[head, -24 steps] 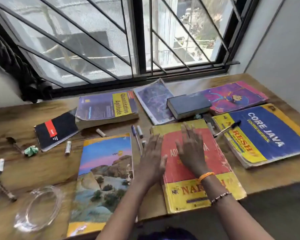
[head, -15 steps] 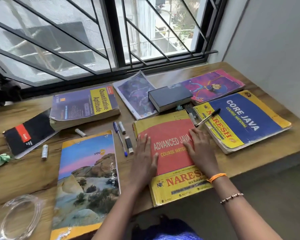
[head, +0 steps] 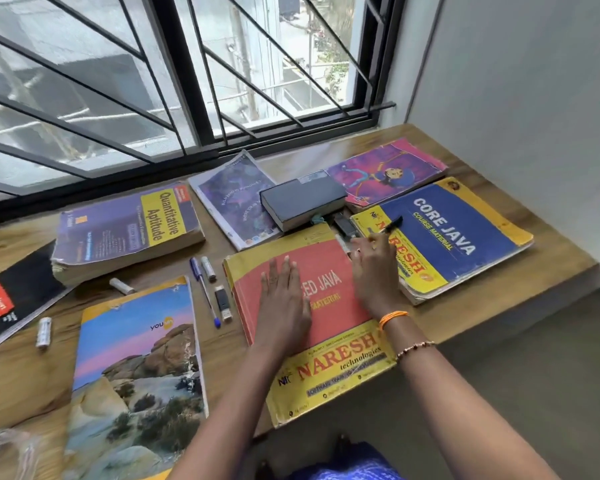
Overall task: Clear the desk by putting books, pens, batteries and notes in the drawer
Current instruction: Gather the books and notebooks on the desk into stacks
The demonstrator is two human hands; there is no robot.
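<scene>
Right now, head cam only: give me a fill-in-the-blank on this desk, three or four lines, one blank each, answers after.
1. The left hand lies flat on the red and yellow ____ Java book.
2. The right hand reaches toward the black pen lying on the ____ Java book.
3. The blue pen lies beside a black ____ drive.
4. The dark thick book rests partly on the purple ____.

Answers: Advanced; Core; USB; notebook

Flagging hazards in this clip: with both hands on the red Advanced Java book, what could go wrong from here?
1. The red Advanced Java book overhangs the desk's front edge; if the left hand lifts, it might tip off.
2. The right hand reaches near the black pen lying on the Core Java book; a nudge could roll it away.
</scene>
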